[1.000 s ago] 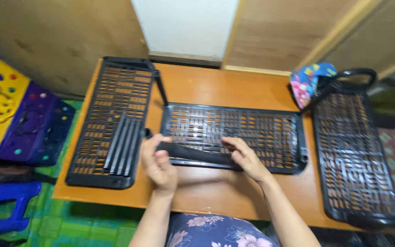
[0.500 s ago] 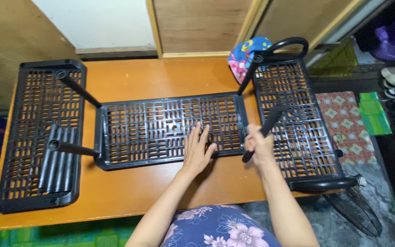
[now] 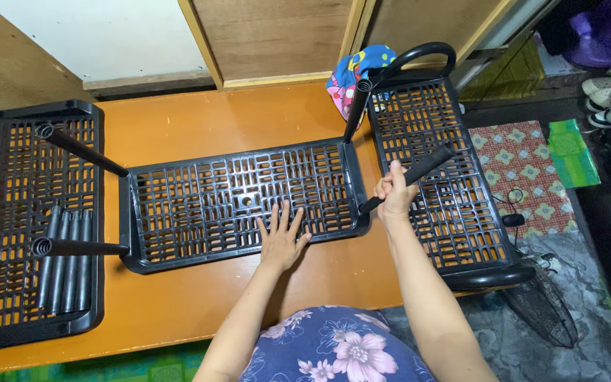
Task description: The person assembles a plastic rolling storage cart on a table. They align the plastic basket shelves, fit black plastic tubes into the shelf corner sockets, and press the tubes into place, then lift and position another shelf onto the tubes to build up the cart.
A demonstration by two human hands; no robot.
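Head view: the middle shelf (image 3: 242, 201) lies flat at the centre of the table (image 3: 199, 120). The left hand (image 3: 281, 237) rests on its near edge, palm down, fingers spread wide, apparently bracing the shelf against sliding. The right hand (image 3: 392, 192) is closed in a fist round a black tube (image 3: 408, 177), whose lower end sits at the shelf's near right corner; the tube leans right, over the right shelf (image 3: 447, 177). Three more tubes stand in the other corners. Spare tubes (image 3: 65, 258) lie on the left shelf (image 3: 30, 212).
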